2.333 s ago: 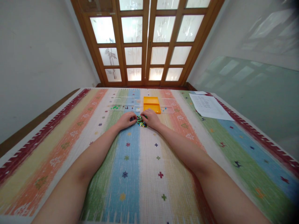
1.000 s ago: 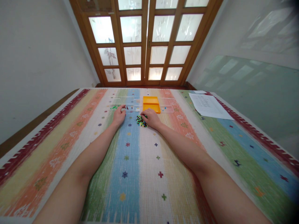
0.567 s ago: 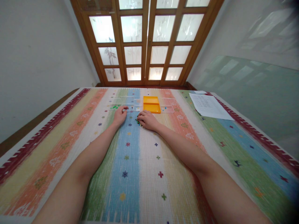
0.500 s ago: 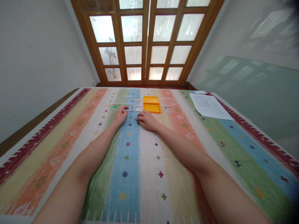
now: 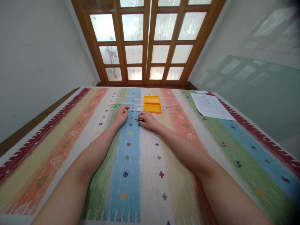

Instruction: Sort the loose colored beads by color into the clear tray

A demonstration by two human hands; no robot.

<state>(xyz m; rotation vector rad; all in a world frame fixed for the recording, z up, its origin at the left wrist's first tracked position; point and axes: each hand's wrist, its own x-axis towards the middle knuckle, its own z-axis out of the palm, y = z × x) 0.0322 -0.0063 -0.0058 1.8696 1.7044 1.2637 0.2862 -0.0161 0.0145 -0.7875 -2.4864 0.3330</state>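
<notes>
My right hand (image 5: 147, 120) lies over a small pile of coloured beads (image 5: 138, 122) on the striped cloth. Its fingers are curled down and pinched onto the beads, and most of the pile is hidden under it. My left hand (image 5: 121, 115) rests flat just left of the pile. Its fingers stretch to the near edge of a clear compartment tray (image 5: 117, 102), which holds a few green beads (image 5: 114, 107). An orange tray (image 5: 152, 104) stands right behind my right hand.
A second clear tray (image 5: 170, 109) with a few blue beads sits right of the orange one. A printed paper sheet (image 5: 211, 106) lies at the far right of the table. Wooden glass-paned doors (image 5: 147, 43) stand beyond the table's far edge.
My left hand left the bead pile and went forward-left to the clear tray, where it stays. My right hand slid left over the pile and now covers most of it.
</notes>
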